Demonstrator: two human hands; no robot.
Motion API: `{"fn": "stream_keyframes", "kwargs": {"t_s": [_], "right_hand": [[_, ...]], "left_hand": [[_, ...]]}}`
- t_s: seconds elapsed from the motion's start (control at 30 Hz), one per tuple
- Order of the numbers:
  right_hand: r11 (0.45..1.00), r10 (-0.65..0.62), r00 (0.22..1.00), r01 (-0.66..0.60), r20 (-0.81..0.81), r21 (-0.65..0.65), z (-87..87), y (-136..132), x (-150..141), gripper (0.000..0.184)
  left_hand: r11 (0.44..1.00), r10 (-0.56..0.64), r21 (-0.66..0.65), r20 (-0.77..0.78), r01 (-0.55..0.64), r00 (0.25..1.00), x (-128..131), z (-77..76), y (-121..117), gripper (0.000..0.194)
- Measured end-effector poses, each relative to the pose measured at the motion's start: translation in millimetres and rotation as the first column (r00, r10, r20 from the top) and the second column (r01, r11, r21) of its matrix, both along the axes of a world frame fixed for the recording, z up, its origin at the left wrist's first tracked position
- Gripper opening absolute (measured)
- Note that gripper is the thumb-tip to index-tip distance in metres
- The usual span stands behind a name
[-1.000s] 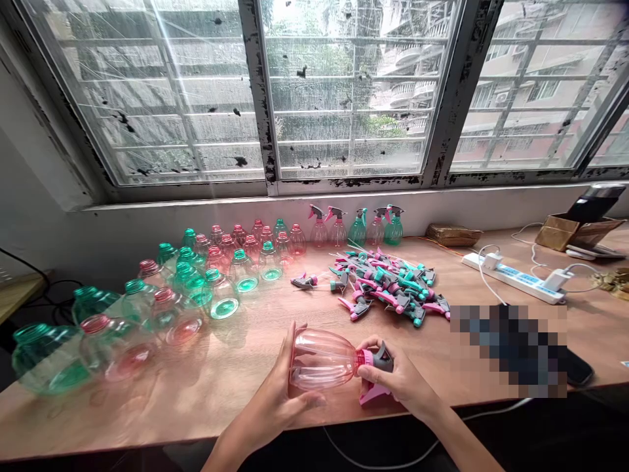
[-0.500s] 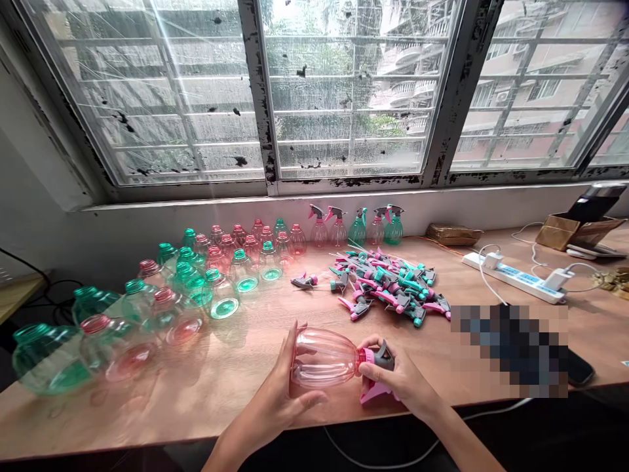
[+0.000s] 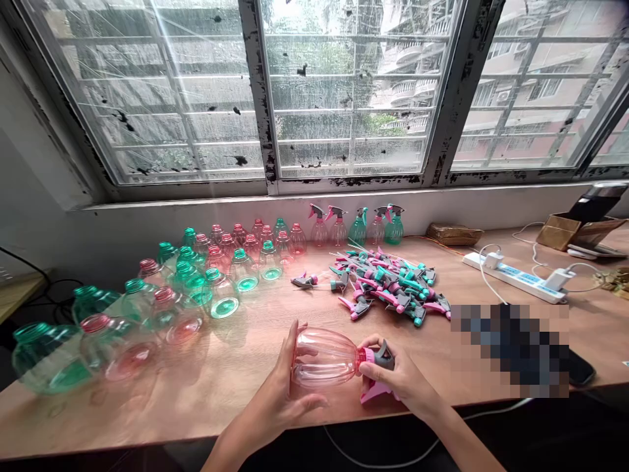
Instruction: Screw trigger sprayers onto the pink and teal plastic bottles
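Note:
A clear pink spray bottle [image 3: 325,357] lies sideways in the air above the table's front edge, its base to the left. My left hand [image 3: 287,377] cups the base, thumb stretched along the lower side. At the neck, my right hand [image 3: 393,373] has its fingers wrapped round the pink collar [image 3: 366,356] of the spray head. The head's grey trigger [image 3: 384,357] and a pink part [image 3: 377,391] stick out around the right hand. Whether the collar is fully tight, I cannot tell.
Open pink and green bottles [image 3: 223,295] stand in rows on the left. Loose spray heads [image 3: 388,282] are heaped mid-table, with one spray head [image 3: 305,280] apart. Several capped spray bottles [image 3: 358,226] line the wall. A power strip [image 3: 515,278] and a phone [image 3: 580,367] lie right.

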State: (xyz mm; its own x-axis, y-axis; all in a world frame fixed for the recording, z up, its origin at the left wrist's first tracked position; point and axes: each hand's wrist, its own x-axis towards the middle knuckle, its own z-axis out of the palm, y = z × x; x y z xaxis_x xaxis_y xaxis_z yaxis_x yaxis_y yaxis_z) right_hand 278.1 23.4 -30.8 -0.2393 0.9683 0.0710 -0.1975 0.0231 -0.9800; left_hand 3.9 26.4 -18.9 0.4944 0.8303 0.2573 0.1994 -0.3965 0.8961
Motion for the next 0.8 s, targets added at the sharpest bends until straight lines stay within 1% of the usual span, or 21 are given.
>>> {"fn": "stream_keyframes", "kwargs": {"t_s": [0.07,0.17,0.37,0.47,0.53,0.7,0.8], "right_hand": [[1.000,0.007,1.000,-0.007,0.000,0.001,-0.1,-0.4,0.1,0.042],[1.000,0.002,1.000,-0.002,0.014,0.006,-1.4,-1.1,0.7,0.043],[1.000,-0.014,0.999,0.014,0.031,0.005,-2.7,-1.5,1.4,0.045],[1.000,-0.012,1.000,0.012,0.027,0.002,-0.9,-1.6,0.8,0.044],[1.000,-0.010,1.000,0.010,0.024,0.000,0.1,-1.6,0.4,0.044],[1.000,-0.020,0.999,0.019,0.043,0.002,0.7,-1.5,0.1,0.046],[1.000,-0.023,0.999,0.023,0.028,-0.005,0.8,-1.8,0.0,0.046]], "left_hand": [[1.000,-0.002,-0.024,0.004,0.002,1.000,-0.2,1.3,-0.7,0.111],[0.999,0.005,-0.046,0.010,-0.005,1.000,-0.5,4.0,-1.8,0.103],[1.000,0.012,0.005,0.008,-0.012,1.000,0.5,3.9,-1.3,0.095],[0.999,0.011,0.032,0.007,-0.011,1.000,0.4,2.8,-0.8,0.101],[1.000,0.010,0.023,-0.014,-0.010,1.000,-0.2,2.9,-1.0,0.106],[1.000,0.009,-0.020,-0.014,-0.009,1.000,-0.6,5.4,-2.0,0.100],[1.000,0.018,-0.001,-0.026,-0.018,0.999,0.2,5.5,-2.1,0.099]]}}
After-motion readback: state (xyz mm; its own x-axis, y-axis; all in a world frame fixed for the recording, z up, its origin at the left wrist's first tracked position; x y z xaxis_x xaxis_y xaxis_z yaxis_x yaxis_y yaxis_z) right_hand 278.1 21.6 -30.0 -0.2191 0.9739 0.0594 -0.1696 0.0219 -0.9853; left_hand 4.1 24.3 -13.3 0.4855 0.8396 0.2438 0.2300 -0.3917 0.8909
